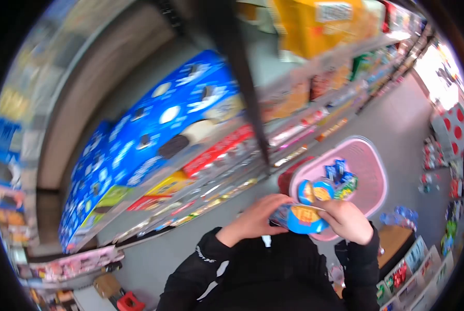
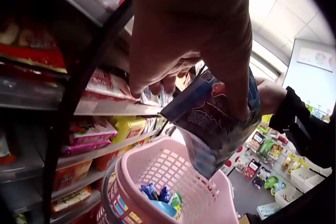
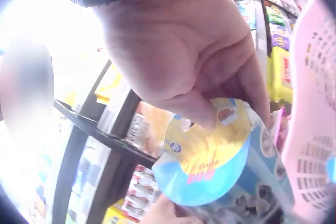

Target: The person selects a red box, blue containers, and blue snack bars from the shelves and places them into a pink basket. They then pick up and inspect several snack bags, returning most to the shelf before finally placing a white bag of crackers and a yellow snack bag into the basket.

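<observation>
A blue snack pouch with a yellow top and hang holes is held in front of the body by both hands. My left hand grips its side, thumb on one face, as the left wrist view shows with the pouch tilted. At the top, my right hand pinches the yellow edge of the pouch. Just beyond and below stands a pink basket. Inside lie blue packets, a green packet and blue-and-orange packs.
A shelf with large blue boxes and yellow bags runs along the left and front. Lower shelves hold more packets. Grey floor lies beyond the basket. At the right are a cardboard box and goods in white bins.
</observation>
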A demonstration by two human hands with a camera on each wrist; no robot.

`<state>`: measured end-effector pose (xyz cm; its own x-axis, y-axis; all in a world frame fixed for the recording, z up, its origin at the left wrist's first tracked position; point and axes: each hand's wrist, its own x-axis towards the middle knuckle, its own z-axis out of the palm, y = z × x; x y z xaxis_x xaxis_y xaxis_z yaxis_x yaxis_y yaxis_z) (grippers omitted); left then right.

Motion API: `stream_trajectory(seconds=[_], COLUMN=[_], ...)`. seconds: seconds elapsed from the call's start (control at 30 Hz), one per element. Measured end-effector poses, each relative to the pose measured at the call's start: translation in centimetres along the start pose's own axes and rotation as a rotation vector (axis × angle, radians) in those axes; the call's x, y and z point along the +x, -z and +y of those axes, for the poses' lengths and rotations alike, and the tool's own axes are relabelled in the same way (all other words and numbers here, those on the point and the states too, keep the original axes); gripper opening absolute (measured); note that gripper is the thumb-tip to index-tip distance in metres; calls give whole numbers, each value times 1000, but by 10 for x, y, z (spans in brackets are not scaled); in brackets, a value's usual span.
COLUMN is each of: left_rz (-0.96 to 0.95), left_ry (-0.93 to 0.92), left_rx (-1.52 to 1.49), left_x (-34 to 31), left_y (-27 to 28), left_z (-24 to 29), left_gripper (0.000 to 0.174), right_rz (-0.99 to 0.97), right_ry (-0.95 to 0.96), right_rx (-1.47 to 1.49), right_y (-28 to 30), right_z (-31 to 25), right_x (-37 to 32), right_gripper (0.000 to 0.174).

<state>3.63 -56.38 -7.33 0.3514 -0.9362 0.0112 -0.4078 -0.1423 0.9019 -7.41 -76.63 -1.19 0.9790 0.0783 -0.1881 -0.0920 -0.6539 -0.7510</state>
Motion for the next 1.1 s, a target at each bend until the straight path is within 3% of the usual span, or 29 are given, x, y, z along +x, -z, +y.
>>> stream_trajectory(seconds=[0.13,0.23,0.33,0.37,0.43,0.47,0.53,0.67,0.93,1.0,1.1], left_rz=[60,233,438,454,697,707,887,1048,1054,1083,1104], left_ry=[123,308,396,395,369,364,366,232,397,386,311], left_rx=[-54,-182,-367,-368,-571,-572,-619,-602,-497,-485,-402], left_x=[-64,-121,-179,-196,-226,-242,-269,-302,-365,-371,-369], left_y=[26,40,47,50,56,59,67,95,152,167,192], left_z=[13,19,10,7,2,-3,-10,-12,-26,-36,-46], left_gripper=[64,68,68,68,71,71,74,70,59,59,56], right_rz=[-172,-292,-367,-398,-414,-434,-406,-236,70,56,191], right_ry=[107,132,263,276,336,374,411,485,532,493,522], right_rx=[48,636,839,830,606,501,513,412,366,394,418], right_y=[-17,-40,-80,-97,-123,-133,-167,-212,-288,-297,-307], right_z=[-42,-58,-77,-84,-107,-126,-146,-194,-244,-254,-267], right_x=[25,42,65,74,89,98,112,136,170,173,183], right_gripper=[27,46,53,60,62,62,63,54,46,46,48])
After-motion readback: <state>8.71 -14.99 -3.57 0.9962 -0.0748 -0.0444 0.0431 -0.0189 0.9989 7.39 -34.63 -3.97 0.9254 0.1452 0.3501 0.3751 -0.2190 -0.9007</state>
